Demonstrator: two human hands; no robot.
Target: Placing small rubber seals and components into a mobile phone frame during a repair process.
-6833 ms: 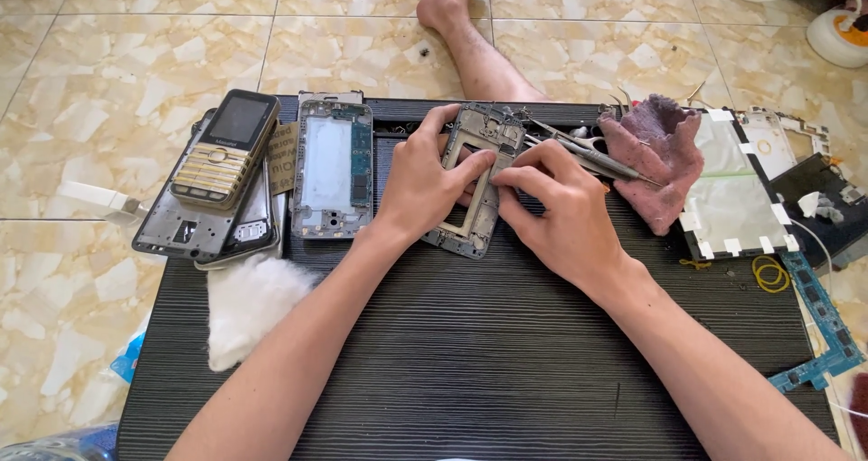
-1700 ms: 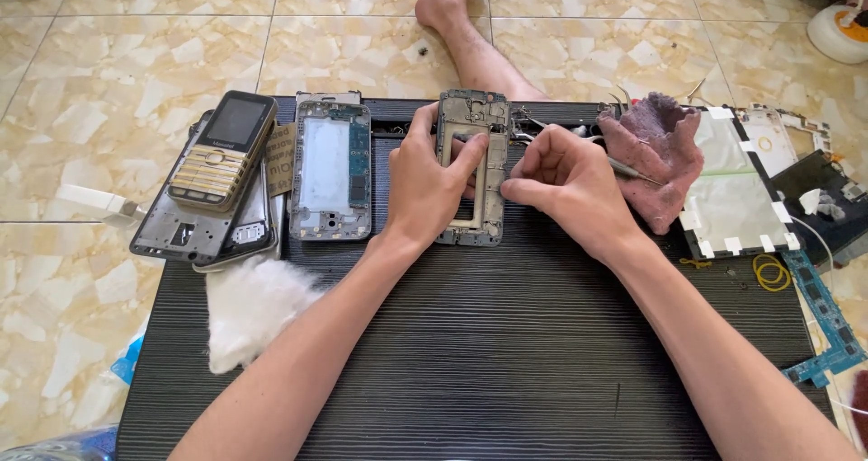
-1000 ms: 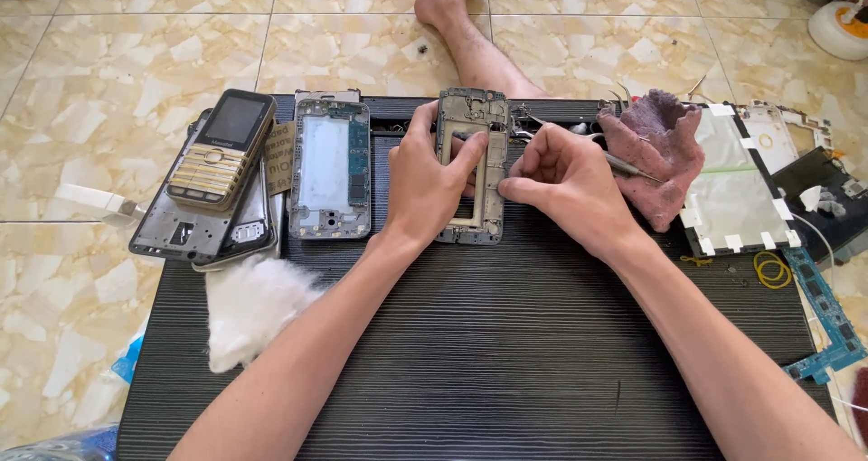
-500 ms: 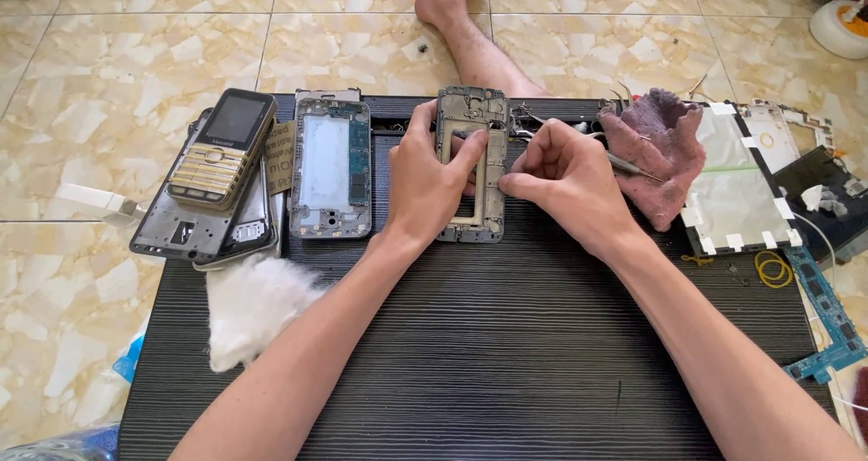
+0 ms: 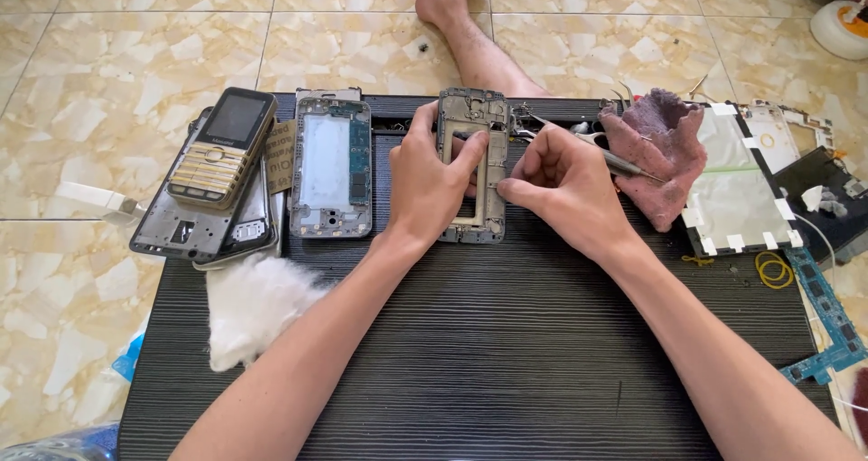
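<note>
A bare phone frame lies upright on the black ribbed mat. My left hand rests on its left side, thumb across the open middle, holding it down. My right hand pinches at the frame's right edge and holds thin metal tweezers that stick out to the right over the knuckles. The tweezer tips are hidden by my fingers.
Left of the frame lies another stripped phone body, then a keypad phone stacked on phone shells. White cotton wad at front left. A pink rag, a taped screen panel, rubber bands and a blue circuit strip lie right. A bare foot rests beyond the mat.
Since the oldest frame the phone frame was turned from tilted to upright. Over the last second both hands have stayed almost still on it.
</note>
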